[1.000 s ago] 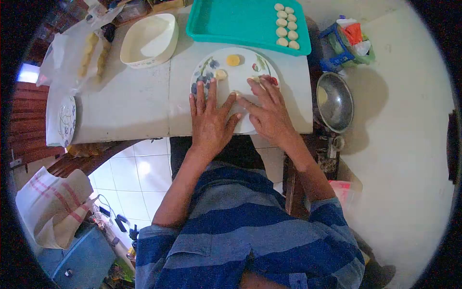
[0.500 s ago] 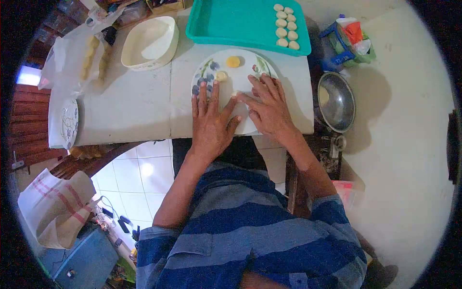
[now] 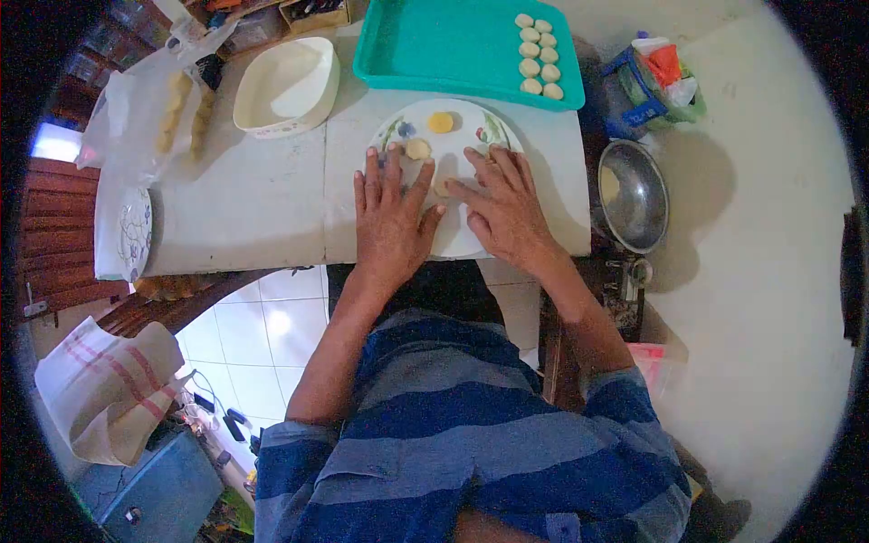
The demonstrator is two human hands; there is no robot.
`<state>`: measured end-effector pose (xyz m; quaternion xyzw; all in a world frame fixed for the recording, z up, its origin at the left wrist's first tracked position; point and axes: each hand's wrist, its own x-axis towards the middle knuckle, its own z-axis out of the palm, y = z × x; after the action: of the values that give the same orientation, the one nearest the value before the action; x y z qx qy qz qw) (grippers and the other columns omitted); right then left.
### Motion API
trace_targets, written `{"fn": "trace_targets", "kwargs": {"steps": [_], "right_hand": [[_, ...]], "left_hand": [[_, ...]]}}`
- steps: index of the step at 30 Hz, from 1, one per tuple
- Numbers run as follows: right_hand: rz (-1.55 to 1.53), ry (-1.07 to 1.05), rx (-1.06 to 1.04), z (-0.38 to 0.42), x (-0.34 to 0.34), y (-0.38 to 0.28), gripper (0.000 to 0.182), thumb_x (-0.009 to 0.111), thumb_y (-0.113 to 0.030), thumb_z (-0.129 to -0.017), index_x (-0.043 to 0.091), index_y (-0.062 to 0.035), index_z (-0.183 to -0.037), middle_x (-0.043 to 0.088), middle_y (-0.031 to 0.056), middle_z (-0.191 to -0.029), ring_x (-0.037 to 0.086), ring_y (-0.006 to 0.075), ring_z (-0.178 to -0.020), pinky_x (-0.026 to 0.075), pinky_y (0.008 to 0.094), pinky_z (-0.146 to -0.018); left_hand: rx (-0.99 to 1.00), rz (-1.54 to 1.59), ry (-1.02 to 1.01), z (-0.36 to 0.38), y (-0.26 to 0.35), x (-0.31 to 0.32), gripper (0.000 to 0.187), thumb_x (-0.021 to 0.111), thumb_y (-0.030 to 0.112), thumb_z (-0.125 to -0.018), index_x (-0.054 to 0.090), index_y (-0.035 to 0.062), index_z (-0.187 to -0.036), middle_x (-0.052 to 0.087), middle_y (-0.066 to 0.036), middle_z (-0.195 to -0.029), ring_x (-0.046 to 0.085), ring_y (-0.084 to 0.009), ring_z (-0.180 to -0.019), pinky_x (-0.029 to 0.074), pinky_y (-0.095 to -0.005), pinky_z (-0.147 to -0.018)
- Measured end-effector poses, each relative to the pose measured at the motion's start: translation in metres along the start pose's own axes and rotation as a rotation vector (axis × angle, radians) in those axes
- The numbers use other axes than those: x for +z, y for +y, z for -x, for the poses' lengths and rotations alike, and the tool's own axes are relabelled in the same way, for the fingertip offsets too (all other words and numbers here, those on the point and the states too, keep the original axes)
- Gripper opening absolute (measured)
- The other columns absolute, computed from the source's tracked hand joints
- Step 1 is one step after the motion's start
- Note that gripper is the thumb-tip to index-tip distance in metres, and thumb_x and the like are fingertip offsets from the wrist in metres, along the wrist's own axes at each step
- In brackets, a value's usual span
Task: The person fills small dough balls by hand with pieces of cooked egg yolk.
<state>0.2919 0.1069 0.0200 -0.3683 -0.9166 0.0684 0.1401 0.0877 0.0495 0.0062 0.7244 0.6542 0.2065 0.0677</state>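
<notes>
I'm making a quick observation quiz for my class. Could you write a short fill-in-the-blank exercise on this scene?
1. The pale balls on the tray lie in ___ columns.
2. Over the plate, the left hand and right hand have their palms facing ___.
3. The metal bowl is on the person's ___ side.
4. The shirt has a pattern of wide ___.

Missing words: two; down; right; stripes.
</notes>
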Motion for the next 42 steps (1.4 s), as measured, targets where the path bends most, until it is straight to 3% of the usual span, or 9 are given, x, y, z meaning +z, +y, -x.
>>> {"fn": "trace_targets", "kwargs": {"steps": [3, 16, 22, 27, 34, 40, 42], "right_hand": [[-0.007, -0.016, 0.002, 0.001, 0.000, 0.001, 0.047, 0.066, -0.013, -0.083, 0.068, -0.0182, -0.130, 0.039, 0.0148, -0.158, 0.030, 0.0425, -0.147, 0.021, 0.0586, -0.122], [0.095, -0.004, 0.069, -0.001, 0.004, 0.003, 0.052, 0.066, -0.016, -0.085, 0.064, -0.0257, -0.136, 0.036, 0.0140, -0.160, 0.029, 0.0424, -0.148, 0.018, 0.0665, -0.120], [-0.017, 0.015, 0.050, -0.001, -0.001, -0.005, 0.045, 0.063, -0.017, -0.087, 0.068, -0.0211, -0.131, 0.037, 0.0143, -0.159, 0.029, 0.0434, -0.148, 0.018, 0.0659, -0.121], [-0.058, 0.059, 0.003, 0.008, 0.003, -0.017, 0.037, 0.067, -0.023, -0.085, 0.072, -0.0124, -0.121, 0.043, 0.0186, -0.154, 0.029, 0.0459, -0.146, 0.016, 0.0665, -0.120], [-0.061, 0.048, 0.041, 0.019, 0.008, -0.017, 0.041, 0.066, -0.022, -0.086, 0.069, -0.0176, -0.127, 0.044, 0.0179, -0.153, 0.030, 0.0451, -0.147, 0.014, 0.0674, -0.121], [-0.027, 0.105, 0.056, 0.020, 0.006, -0.010, 0.035, 0.067, -0.024, -0.086, 0.073, -0.0164, -0.120, 0.044, 0.0162, -0.154, 0.028, 0.0449, -0.148, 0.015, 0.0661, -0.122], [0.059, 0.044, 0.059, 0.019, -0.001, -0.010, 0.046, 0.066, -0.021, -0.087, 0.067, -0.0200, -0.132, 0.043, 0.0133, -0.154, 0.028, 0.0387, -0.150, 0.019, 0.0642, -0.121]], "left_hand": [[-0.020, 0.004, -0.015, 0.003, -0.004, -0.003, 0.064, 0.068, 0.032, -0.095, 0.046, 0.0157, -0.153, 0.026, -0.029, -0.160, 0.016, -0.0529, -0.151, 0.018, -0.0677, -0.119], [0.091, 0.015, -0.004, 0.010, 0.007, 0.004, 0.058, 0.067, 0.032, -0.094, 0.052, 0.0167, -0.149, 0.024, -0.029, -0.162, 0.016, -0.0525, -0.151, 0.019, -0.0654, -0.120], [0.116, -0.003, -0.029, 0.011, 0.002, -0.001, 0.060, 0.067, 0.031, -0.095, 0.050, 0.0176, -0.150, 0.024, -0.028, -0.162, 0.017, -0.0524, -0.151, 0.019, -0.0652, -0.120], [0.007, 0.063, -0.017, 0.014, 0.001, -0.005, 0.060, 0.066, 0.029, -0.095, 0.048, 0.0164, -0.152, 0.025, -0.029, -0.162, 0.017, -0.0530, -0.151, 0.018, -0.0672, -0.119], [0.085, 0.080, 0.005, 0.016, 0.006, -0.001, 0.061, 0.066, 0.029, -0.095, 0.048, 0.0165, -0.152, 0.024, -0.029, -0.162, 0.016, -0.0532, -0.151, 0.018, -0.0662, -0.119], [0.096, 0.001, -0.063, 0.015, 0.010, 0.005, 0.060, 0.066, 0.030, -0.094, 0.050, 0.0195, -0.151, 0.023, -0.029, -0.163, 0.016, -0.0527, -0.151, 0.018, -0.0653, -0.120], [0.089, 0.003, -0.075, 0.015, 0.011, 0.004, 0.058, 0.065, 0.031, -0.095, 0.052, 0.0200, -0.150, 0.022, -0.029, -0.163, 0.016, -0.0521, -0.151, 0.017, -0.0654, -0.120]]}}
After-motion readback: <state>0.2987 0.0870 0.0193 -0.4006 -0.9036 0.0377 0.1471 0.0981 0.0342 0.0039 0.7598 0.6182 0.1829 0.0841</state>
